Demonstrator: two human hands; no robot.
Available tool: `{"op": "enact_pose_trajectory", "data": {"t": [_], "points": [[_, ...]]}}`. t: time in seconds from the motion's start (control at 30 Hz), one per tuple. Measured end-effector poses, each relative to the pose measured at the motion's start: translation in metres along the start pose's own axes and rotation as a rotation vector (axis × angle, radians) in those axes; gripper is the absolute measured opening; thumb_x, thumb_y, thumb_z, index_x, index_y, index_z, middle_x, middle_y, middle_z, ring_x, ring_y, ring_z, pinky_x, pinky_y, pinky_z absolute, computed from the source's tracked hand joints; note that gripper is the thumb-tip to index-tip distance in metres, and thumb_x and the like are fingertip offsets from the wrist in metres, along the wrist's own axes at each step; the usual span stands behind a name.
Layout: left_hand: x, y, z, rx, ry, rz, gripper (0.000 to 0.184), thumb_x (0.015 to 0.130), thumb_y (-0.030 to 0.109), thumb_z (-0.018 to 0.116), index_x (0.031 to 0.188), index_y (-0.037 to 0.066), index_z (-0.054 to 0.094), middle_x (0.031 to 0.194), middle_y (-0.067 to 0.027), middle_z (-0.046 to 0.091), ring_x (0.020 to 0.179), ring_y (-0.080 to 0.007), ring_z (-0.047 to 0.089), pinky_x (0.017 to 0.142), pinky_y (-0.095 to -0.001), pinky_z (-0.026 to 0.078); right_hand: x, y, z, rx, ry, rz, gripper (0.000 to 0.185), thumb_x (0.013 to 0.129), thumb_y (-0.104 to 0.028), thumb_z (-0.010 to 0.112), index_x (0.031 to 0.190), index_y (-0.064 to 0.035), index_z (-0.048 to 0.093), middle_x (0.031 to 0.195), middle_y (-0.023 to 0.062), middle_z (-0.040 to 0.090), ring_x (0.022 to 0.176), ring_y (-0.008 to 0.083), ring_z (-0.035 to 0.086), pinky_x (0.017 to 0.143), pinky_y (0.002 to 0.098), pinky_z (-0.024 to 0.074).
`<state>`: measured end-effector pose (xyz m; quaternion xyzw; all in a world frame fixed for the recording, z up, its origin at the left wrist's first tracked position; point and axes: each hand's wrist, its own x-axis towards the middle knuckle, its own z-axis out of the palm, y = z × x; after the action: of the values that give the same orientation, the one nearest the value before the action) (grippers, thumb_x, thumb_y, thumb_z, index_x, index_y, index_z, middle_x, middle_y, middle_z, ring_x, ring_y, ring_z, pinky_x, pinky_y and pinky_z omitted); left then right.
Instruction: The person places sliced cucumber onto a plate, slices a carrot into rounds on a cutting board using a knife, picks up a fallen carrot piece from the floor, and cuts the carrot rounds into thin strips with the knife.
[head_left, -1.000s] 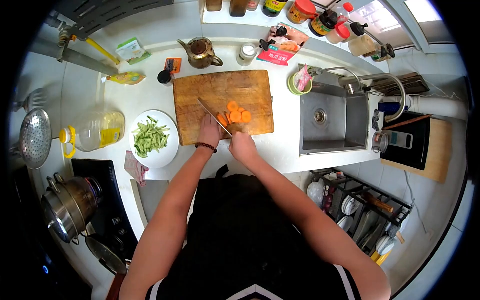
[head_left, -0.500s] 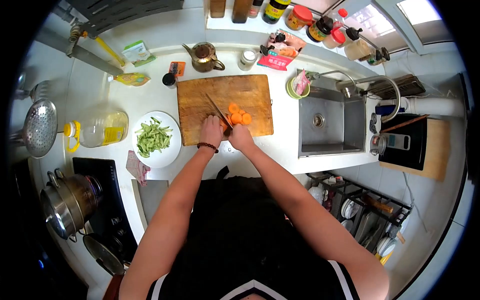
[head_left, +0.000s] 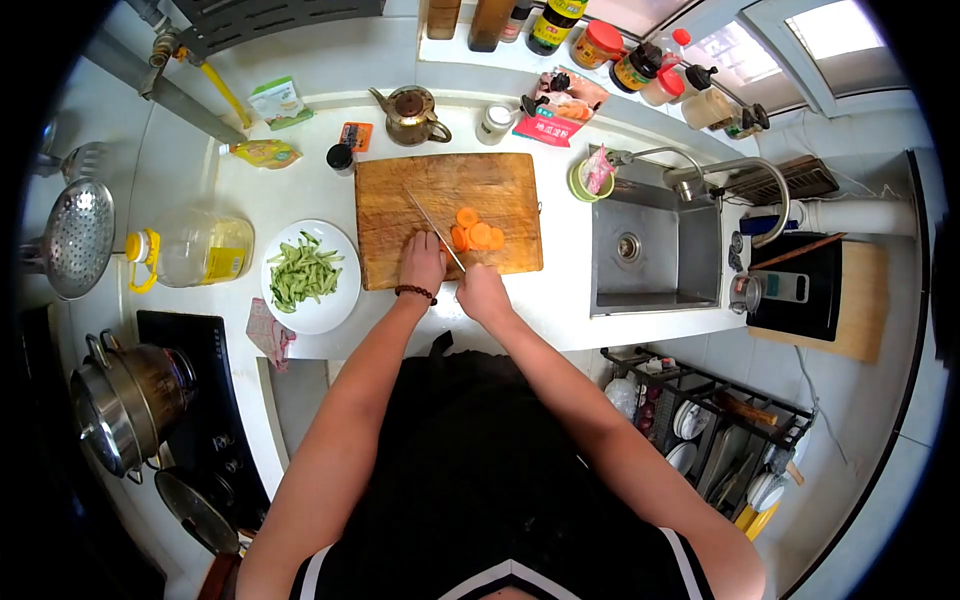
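Note:
On the wooden cutting board (head_left: 400, 190), my right hand (head_left: 483, 293) is closed round the handle of a kitchen knife (head_left: 432, 224), whose blade points up and to the left. My left hand (head_left: 422, 262), with a beaded bracelet at the wrist, presses down at the board's front edge beside the blade. Its fingers are bent over a piece of carrot, mostly hidden under them. Several round carrot slices (head_left: 480, 236) lie loose right of the blade. Left of the board, a white plate (head_left: 345, 297) carries green strips that look like cucumber (head_left: 305, 275).
A teapot (head_left: 411, 115), a small dark-lidded jar (head_left: 340, 158) and a white-lidded jar (head_left: 494, 125) stand behind the board. To the right is a sink (head_left: 655, 285); to the left are an oil jug (head_left: 205, 250) and a pot (head_left: 125, 405) on the stove.
The knife's blade has tipped to show its thin edge, and my right hand has shifted slightly down. The carrot slices have spread a little. My left hand stays nearly in place.

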<state>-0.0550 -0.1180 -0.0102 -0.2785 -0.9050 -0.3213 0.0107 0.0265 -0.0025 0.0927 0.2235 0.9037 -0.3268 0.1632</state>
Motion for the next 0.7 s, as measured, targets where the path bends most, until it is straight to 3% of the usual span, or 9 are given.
{"op": "enact_pose_trajectory", "data": {"t": [0.13,0.3,0.4,0.47,0.7], "points": [[-0.001,-0.004,0.003,-0.013,-0.017,-0.009,0.017,0.084,0.008,0.061,0.097,-0.001,0.054,0.097,-0.0223,0.054,0.095,-0.0419,0.056,0.085,-0.0491,0.049,0.000,-0.002,0.000,-0.012,0.016,-0.007,0.016,0.083,-0.004,0.060,0.084,0.0094,0.069,0.081,0.0348,0.066,0.081,0.0490,0.068,0.077,0.0545,0.0557],[-0.003,-0.008,0.009,-0.028,-0.014,-0.003,0.027,0.087,0.008,0.059,0.112,-0.004,0.054,0.103,-0.0243,0.056,0.100,-0.0437,0.056,0.090,-0.0510,0.048,0.004,0.007,0.006,-0.031,0.069,-0.053,0.015,0.083,-0.004,0.060,0.082,0.0081,0.069,0.080,0.0342,0.066,0.080,0.0488,0.068,0.076,0.0542,0.0558],[-0.002,-0.009,0.011,-0.013,-0.034,-0.013,0.022,0.084,0.010,0.064,0.098,-0.003,0.053,0.103,-0.0224,0.054,0.100,-0.0406,0.056,0.088,-0.0481,0.050,0.009,0.014,0.010,-0.031,0.037,-0.064,0.014,0.082,-0.003,0.060,0.080,0.0081,0.069,0.079,0.0348,0.065,0.080,0.0485,0.068,0.075,0.0543,0.0559],[-0.003,-0.013,0.015,-0.014,-0.027,-0.016,0.022,0.084,0.009,0.064,0.099,-0.004,0.053,0.104,-0.0228,0.054,0.101,-0.0411,0.056,0.088,-0.0485,0.049,0.016,0.020,0.016,-0.023,0.048,-0.098,0.015,0.078,-0.001,0.061,0.074,0.0124,0.066,0.074,0.0354,0.062,0.076,0.0504,0.066,0.072,0.0542,0.0553],[-0.001,-0.002,0.007,-0.001,-0.001,-0.052,0.022,0.085,0.008,0.061,0.101,-0.004,0.053,0.105,-0.0249,0.054,0.103,-0.0427,0.055,0.089,-0.0490,0.049,0.032,0.014,0.008,-0.058,-0.016,-0.062,0.015,0.077,-0.001,0.062,0.074,0.0124,0.066,0.076,0.0355,0.064,0.079,0.0492,0.067,0.074,0.0531,0.0561]]}}
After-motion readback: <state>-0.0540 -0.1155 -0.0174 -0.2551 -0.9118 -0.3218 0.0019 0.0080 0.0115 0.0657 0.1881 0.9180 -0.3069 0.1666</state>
